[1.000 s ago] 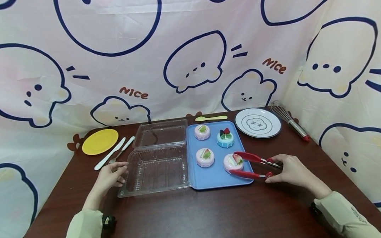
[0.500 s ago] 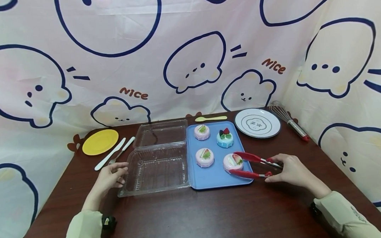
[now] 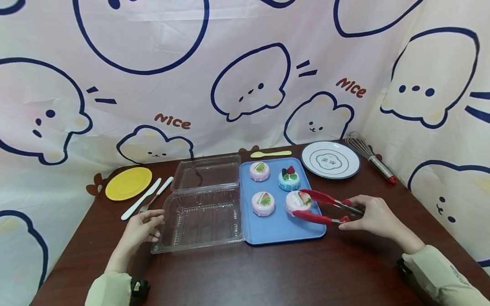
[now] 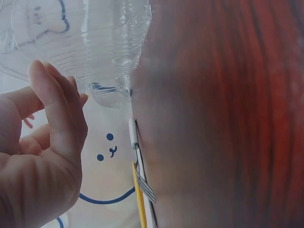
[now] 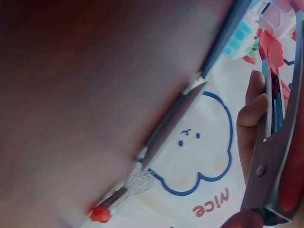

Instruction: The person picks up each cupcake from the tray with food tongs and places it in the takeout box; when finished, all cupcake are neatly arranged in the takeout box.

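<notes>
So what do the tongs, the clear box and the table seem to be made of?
Tongs: metal body, judging by its grey sheen; red ends perhaps silicone or plastic, from their smooth, even color.
Box: probably thin glossy plastic, being see-through with molded ridges.
Table: wood or wood-look laminate, low sheen, by its reddish-brown streaks.

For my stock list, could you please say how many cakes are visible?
4. On the blue tray: a pink cake far left, a blue cake far right, another pink cake near left. On or just over it, near right: a third pink cake between the red tongs.
</notes>
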A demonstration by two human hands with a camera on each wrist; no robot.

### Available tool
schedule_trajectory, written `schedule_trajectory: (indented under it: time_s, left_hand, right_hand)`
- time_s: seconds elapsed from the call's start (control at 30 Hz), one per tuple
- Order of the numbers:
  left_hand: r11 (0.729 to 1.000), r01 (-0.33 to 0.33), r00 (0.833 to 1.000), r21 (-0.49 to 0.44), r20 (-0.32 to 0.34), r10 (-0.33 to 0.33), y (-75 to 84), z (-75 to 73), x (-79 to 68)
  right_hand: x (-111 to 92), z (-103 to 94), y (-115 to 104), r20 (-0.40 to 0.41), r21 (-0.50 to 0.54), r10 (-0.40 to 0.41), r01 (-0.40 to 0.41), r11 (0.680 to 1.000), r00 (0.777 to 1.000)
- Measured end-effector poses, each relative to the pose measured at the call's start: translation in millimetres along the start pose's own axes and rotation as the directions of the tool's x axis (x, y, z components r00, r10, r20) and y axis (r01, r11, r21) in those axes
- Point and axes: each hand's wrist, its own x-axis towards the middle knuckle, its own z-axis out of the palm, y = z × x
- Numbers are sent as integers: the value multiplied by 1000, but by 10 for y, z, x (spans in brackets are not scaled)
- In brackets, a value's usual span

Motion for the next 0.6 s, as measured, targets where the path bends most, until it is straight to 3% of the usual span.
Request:
schedule_trajectory:
  time_s: [0.27, 0.4, 0.6]
  left_hand:
    - [1000, 0, 1000, -9, -8, 0, -2, 15, -29]
    - [1000, -1, 1000, -7, -3, 1, -3, 18, -15]
    - [1000, 2, 1000, 1, -19, -2, -34, 19, 18]
  right_hand:
    - [209, 71, -320, -47, 42, -126, 128, 991, 991]
    - [366, 125, -571, -55, 42, -208, 211, 977, 977]
    - [602, 270, -1051, -24, 69, -271, 272, 960, 962]
